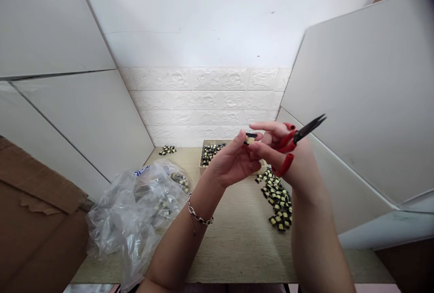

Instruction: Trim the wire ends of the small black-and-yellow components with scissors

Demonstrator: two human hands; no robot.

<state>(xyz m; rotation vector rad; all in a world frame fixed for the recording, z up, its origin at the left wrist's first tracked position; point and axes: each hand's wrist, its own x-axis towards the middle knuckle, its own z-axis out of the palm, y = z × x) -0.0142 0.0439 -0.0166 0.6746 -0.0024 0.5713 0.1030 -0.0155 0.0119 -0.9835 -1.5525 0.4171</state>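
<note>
My left hand (233, 159) is raised over the table, its fingers pinching a small black and cream part (250, 138). My right hand (276, 146) meets it from the right, fingertips touching the same part. Red-handled snips (298, 141) hang in my right hand, the dark blades pointing up and to the right. A row of the same small parts (278, 200) lies on the table under my right forearm. More of them fill a shallow wooden box (205, 157) behind my hands.
A crumpled clear plastic bag (139, 211) with parts inside lies at the left. A small heap of parts (167, 149) sits at the back left by the wall. White panels close in both sides; brown cardboard (37, 220) stands at far left.
</note>
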